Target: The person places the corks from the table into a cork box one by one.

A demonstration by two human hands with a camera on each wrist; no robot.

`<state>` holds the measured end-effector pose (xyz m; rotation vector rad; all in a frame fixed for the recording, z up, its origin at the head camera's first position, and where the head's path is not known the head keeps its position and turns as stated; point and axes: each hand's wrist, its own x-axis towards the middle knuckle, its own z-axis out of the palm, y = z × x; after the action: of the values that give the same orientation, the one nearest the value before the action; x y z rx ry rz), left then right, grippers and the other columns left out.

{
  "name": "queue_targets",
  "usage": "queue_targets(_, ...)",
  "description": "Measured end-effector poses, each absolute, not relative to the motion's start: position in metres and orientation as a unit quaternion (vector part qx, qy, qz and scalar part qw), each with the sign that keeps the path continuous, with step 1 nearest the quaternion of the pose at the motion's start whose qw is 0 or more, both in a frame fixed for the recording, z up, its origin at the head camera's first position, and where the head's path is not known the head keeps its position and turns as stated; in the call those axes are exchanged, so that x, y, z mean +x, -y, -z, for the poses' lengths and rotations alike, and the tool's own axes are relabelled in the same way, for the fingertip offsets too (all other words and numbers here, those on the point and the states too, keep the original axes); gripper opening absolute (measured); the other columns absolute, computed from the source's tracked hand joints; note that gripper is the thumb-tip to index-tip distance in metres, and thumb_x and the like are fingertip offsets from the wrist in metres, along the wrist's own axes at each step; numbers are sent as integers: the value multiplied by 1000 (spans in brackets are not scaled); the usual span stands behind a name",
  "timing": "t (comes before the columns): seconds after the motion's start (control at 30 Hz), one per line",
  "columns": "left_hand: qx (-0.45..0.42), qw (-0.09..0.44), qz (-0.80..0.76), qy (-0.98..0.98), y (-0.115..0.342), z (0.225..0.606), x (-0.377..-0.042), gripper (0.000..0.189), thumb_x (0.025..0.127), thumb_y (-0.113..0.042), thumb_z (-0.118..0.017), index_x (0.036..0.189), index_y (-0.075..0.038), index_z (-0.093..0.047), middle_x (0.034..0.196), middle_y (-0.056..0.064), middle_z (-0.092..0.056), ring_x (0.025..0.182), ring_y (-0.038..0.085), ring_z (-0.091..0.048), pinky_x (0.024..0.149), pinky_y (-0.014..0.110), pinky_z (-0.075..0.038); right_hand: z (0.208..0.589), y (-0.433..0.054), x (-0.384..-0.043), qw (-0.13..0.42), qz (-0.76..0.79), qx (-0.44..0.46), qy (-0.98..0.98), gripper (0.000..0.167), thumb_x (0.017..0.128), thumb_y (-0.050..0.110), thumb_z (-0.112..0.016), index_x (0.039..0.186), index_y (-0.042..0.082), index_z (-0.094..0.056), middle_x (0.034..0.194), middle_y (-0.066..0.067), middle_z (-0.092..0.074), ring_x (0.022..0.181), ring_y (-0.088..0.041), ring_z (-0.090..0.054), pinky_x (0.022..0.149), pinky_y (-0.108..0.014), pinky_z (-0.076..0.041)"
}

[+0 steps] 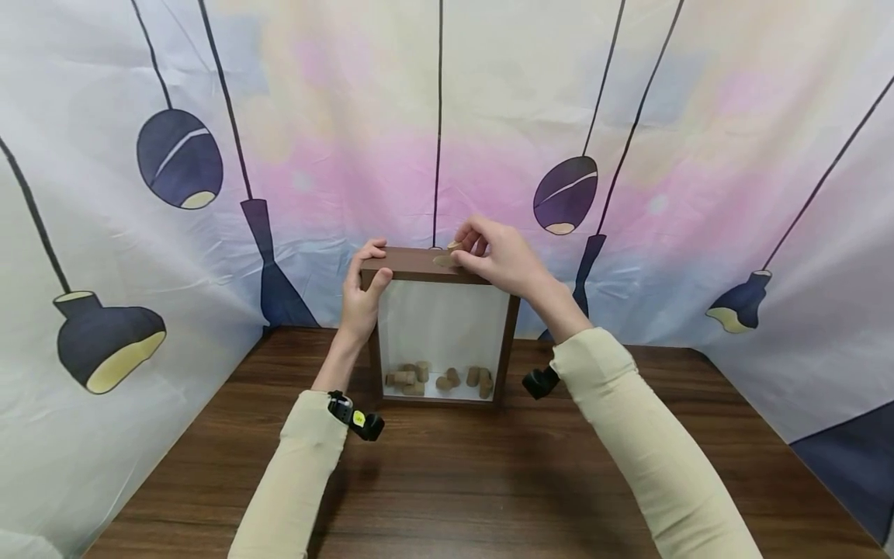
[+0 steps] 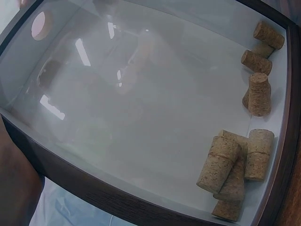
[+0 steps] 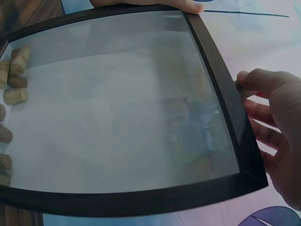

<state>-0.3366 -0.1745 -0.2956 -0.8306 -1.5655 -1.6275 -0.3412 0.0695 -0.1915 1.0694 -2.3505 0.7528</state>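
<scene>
A dark brown shadow box frame (image 1: 419, 275) with a clear front stands upright on the table. My left hand (image 1: 363, 291) grips its top left corner, thumb on the front edge and fingers over the top. Above the top edge, beside the round hole (image 1: 444, 261), my right hand (image 1: 499, 252) pinches a cork (image 1: 453, 245), mostly covered by the fingers. In the right wrist view the thumb and fingertips are right at the frame's edge. Several corks (image 2: 218, 162) lie in a loose heap along the bottom inside the box. The hole's inner side (image 2: 41, 25) shows in the left wrist view.
The dark wood table (image 1: 447, 473) stretches in front of the box and to both sides. Close behind hangs a cloth backdrop (image 1: 363, 155) printed with lamps. A camera (image 1: 366, 425) is strapped on the left wrist, another (image 1: 540, 382) on the right.
</scene>
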Motion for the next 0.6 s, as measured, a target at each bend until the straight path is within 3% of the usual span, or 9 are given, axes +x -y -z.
queue_targets(0.6, -323, 357, 636, 603, 172, 295, -338, 73, 93, -48, -66, 120, 16, -43, 148, 35, -35, 146, 31, -29, 119, 53, -14, 190, -58, -345, 213, -264, 357, 870, 13, 95, 22, -68, 103, 12, -64, 96, -5, -70, 82, -18, -64, 78, -33, -51)
